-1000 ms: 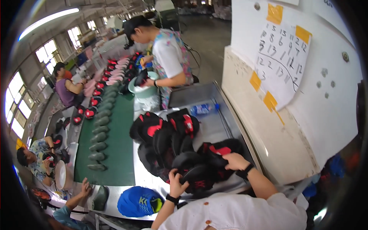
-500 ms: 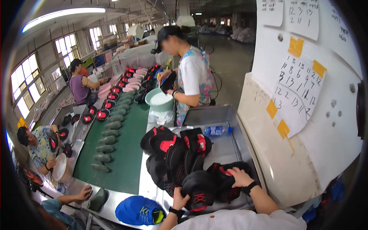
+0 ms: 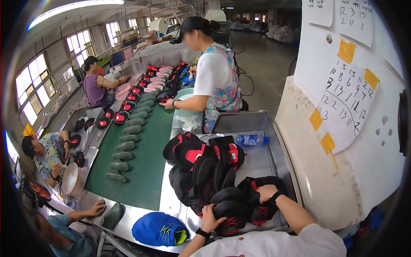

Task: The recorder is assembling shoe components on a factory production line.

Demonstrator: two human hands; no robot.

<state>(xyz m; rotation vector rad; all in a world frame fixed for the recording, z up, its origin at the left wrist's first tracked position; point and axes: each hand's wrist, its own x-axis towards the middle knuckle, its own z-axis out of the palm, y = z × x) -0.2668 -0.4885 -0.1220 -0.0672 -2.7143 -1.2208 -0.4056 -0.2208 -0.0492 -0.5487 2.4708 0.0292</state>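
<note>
The left hand (image 3: 210, 217) lies flat, fingers spread, on a black shoe upper with red lacing (image 3: 230, 219) at the near edge of the metal tabletop (image 3: 262, 165). The right hand (image 3: 266, 193) is closed over a second black-and-red upper (image 3: 257, 210) just beside it. Behind both stands a pile of black-and-red uppers (image 3: 205, 162). A blue cap (image 3: 159, 229) lies to the left.

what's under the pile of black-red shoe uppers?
The pile of black-red shoe uppers lies on a metal tray, bare beside a water bottle. The tray surface beneath the pile is covered. Both left hand and right hand rest on it.
</note>
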